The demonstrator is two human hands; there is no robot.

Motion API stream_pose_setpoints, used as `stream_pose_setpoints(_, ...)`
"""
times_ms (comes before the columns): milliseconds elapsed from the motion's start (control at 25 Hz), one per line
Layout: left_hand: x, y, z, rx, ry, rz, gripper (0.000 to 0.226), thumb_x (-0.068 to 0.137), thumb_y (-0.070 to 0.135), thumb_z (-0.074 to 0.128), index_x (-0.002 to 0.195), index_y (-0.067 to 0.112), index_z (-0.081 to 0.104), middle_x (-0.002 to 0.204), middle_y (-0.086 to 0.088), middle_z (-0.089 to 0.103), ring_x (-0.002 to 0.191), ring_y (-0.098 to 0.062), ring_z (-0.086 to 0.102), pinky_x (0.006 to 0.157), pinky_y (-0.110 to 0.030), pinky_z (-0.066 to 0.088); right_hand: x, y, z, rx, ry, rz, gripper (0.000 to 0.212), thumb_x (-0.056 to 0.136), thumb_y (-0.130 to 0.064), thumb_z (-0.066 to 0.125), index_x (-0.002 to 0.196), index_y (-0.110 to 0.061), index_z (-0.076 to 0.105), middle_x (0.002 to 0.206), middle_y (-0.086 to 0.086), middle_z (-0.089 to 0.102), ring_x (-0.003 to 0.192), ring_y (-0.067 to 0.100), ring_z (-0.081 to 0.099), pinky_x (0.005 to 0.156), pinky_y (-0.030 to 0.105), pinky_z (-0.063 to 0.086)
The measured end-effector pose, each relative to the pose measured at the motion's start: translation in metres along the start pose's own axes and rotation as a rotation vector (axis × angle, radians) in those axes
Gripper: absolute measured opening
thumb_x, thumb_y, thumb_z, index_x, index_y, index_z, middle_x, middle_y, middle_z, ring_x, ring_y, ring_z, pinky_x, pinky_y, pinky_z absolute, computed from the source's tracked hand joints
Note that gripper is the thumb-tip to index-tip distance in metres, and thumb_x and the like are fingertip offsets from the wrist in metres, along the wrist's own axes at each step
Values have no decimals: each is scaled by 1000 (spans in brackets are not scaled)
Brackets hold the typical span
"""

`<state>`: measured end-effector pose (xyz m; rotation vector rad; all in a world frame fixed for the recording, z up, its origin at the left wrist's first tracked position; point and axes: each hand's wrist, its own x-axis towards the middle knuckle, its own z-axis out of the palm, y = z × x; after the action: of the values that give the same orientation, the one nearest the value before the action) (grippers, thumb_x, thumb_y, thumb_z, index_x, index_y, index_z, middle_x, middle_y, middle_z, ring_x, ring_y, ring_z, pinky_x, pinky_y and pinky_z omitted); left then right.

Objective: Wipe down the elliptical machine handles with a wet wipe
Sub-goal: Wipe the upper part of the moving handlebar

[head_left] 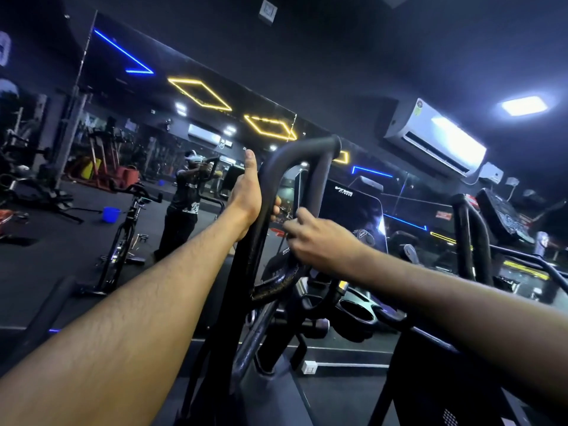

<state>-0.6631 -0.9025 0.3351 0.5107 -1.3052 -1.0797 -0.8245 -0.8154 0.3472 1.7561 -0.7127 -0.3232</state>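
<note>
Head view puts both my arms stretched toward the elliptical's looped black handle (295, 167). My left hand (246, 195) wraps the handle's left bar, thumb pointing straight up, fingertips showing round the far side. My right hand (316, 238) is curled against the loop's inner bar lower down, fingers bent; I cannot tell whether a wipe sits under them, as no cloth shows. Beyond the handle stands the dark console screen (353, 210). A mirror wall (138, 133) reflects a spin bike (126, 241) and blue bucket (111, 214). An air conditioner (436, 139) hangs upper right.
</note>
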Motion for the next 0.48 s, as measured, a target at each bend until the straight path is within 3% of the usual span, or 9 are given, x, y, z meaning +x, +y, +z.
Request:
stream_pose_setpoints(120,0,-1,1,11,9,2,91,101,75,10,95,10,74,72,-12,70,60,-25,66,63,-36,54,4,-1,-8,8,-124,-73,14,93,-16,61,96,-11,73,109,6,61,98,24,55,69,28,50)
stream_pose_setpoints(200,2,-1,0,48,35,7,91,101,75,10,97,11,75,81,-14,74,71,-29,71,72,-40,58,15,36,-10,52,-71,8,17,95,-14,62,109,-7,70,123,11,55,107,26,53,70,30,55)
stream_pose_setpoints(280,4,-2,0,48,24,12,92,102,74,10,99,9,75,84,-16,71,73,-29,70,71,-39,60,27,75,-10,28,53,187,18,91,-10,66,107,-5,70,121,15,55,101,27,56,63,32,54)
stream_pose_setpoints(360,3,-2,0,4,-3,6,91,103,72,10,103,5,71,78,-17,66,62,-25,66,57,-32,57,33,92,-2,52,4,307,17,92,-5,61,107,0,67,119,18,52,96,28,54,62,34,49)
stream_pose_setpoints(480,2,-3,-1,-29,-14,0,92,102,73,11,106,4,71,75,-16,65,60,-25,64,55,-32,54,30,77,7,104,-18,312,16,92,-1,54,105,0,64,116,18,50,91,29,51,72,39,54)
